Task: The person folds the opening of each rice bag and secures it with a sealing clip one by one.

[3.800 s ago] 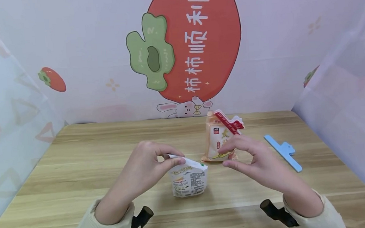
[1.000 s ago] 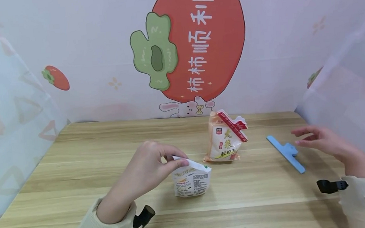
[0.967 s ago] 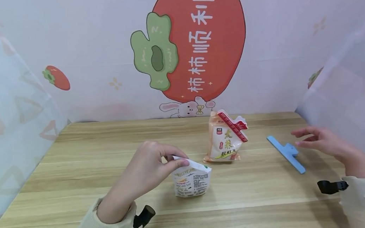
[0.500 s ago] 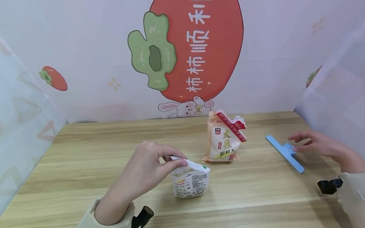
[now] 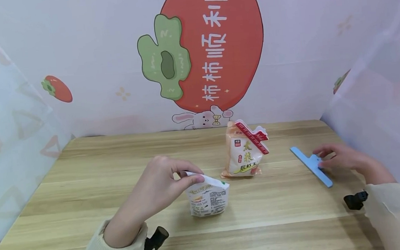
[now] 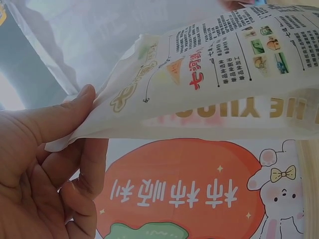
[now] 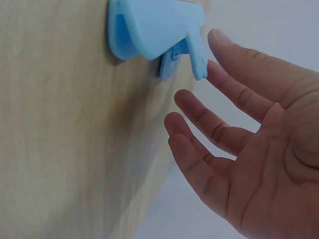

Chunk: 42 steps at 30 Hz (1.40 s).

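My left hand (image 5: 162, 183) pinches the folded top corner of a small white printed food bag (image 5: 208, 200) between thumb and fingers. The bag stands upright on the table; in the left wrist view its printed side (image 6: 214, 64) runs off from the thumb. At the right, my right hand (image 5: 341, 157) reaches the tab of a blue bag clip (image 5: 311, 165) lying on the table. In the right wrist view the fingers are loosely bent, with thumb and index beside the clip's lever (image 7: 197, 55) and a small gap showing before it.
Behind the white bag stands an orange and white food bag (image 5: 240, 157) with a red and white bag clip (image 5: 253, 138) across its top corner. A printed backdrop (image 5: 111, 50) rises at the back of the wooden table (image 5: 118, 154), with pale sheets at both sides.
My right hand has gone from beside the white bag out to the right, then come in leftward to the blue clip's tab. My left hand keeps its pinch on the bag.
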Tool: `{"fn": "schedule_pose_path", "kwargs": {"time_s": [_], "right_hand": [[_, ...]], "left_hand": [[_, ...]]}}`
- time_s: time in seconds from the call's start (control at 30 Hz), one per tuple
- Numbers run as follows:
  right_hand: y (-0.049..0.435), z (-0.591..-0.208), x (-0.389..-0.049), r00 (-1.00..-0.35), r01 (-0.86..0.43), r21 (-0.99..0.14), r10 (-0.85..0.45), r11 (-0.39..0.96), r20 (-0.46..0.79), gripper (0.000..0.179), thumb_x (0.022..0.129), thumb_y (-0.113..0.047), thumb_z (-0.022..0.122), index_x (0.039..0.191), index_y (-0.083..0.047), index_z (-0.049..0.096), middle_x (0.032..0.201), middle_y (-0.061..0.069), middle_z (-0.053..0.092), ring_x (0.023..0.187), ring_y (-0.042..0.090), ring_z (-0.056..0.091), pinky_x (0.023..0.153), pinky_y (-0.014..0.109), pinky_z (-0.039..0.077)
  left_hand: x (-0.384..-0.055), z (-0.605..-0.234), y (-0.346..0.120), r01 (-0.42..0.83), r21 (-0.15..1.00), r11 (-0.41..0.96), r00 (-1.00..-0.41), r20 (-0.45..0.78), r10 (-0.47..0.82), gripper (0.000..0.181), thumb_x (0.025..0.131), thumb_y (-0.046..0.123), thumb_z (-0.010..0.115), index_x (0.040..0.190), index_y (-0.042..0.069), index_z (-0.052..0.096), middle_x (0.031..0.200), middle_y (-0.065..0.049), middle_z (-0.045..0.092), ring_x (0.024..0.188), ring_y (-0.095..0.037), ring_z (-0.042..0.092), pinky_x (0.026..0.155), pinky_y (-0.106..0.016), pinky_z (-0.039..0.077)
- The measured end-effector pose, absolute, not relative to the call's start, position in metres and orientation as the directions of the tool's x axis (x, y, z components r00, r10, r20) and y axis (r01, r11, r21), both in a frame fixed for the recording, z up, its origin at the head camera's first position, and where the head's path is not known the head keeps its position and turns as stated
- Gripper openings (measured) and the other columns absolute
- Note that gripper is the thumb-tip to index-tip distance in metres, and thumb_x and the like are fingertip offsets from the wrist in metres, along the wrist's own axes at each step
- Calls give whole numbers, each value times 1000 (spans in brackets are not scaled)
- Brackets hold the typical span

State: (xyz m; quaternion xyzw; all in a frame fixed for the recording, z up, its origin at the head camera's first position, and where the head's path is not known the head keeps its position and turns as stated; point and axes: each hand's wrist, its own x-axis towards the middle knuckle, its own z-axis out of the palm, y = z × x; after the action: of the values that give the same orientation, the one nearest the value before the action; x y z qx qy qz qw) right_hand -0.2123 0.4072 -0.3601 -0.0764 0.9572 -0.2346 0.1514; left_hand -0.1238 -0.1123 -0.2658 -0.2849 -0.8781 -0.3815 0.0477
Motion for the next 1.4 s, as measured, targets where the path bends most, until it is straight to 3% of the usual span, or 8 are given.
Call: {"fn": "schedule_pose_path", "kwargs": {"time_s": [0.37,0.6,0.9,1.07,1.27,1.4], "right_hand": [[404,-365,-216,-960,-68,-405,-171,912,-223,46,87,-19,74,120,10,61,107,27,64,99,40,59,77,44,51],[399,-363,-217,-968,-84,-414,-174,906,-183,35,87,-17,74,109,9,65,102,19,67,93,26,59,73,31,46],[401,-368,-216,-967,-17,-546,-153,838,-205,37,94,-15,68,117,11,57,91,6,63,73,3,53,64,24,50],[400,-368,-216,-970,-32,-560,-161,828,-182,54,94,-18,68,132,16,48,101,14,67,78,-5,54,68,22,52],[395,-364,-214,-979,-67,-550,-160,833,-123,56,96,-20,67,132,19,50,118,34,62,85,-20,45,70,17,51],[393,-358,-209,-989,-38,-553,-110,832,-98,56,97,-24,65,132,17,51,124,36,60,84,-23,43,71,16,47]], "left_hand": [[-124,-267,-112,530,654,539,-837,299,459,4,83,20,80,87,20,80,74,11,73,66,2,59,53,-20,41],[-124,-267,-112,533,641,552,-838,307,451,4,83,21,81,87,21,80,73,13,72,65,2,57,52,-21,40],[-125,-267,-111,533,648,544,-836,303,458,5,83,21,80,88,20,80,74,12,73,66,2,58,54,-20,42],[-126,-267,-111,534,642,550,-837,305,455,4,83,21,81,87,20,80,73,13,72,66,2,58,55,-21,42],[-125,-268,-112,525,656,543,-840,295,456,5,83,21,80,88,20,80,74,13,72,66,3,59,54,-20,43],[-125,-267,-112,524,651,549,-840,290,457,6,83,23,80,88,20,80,74,13,72,66,3,58,54,-20,43]]}}
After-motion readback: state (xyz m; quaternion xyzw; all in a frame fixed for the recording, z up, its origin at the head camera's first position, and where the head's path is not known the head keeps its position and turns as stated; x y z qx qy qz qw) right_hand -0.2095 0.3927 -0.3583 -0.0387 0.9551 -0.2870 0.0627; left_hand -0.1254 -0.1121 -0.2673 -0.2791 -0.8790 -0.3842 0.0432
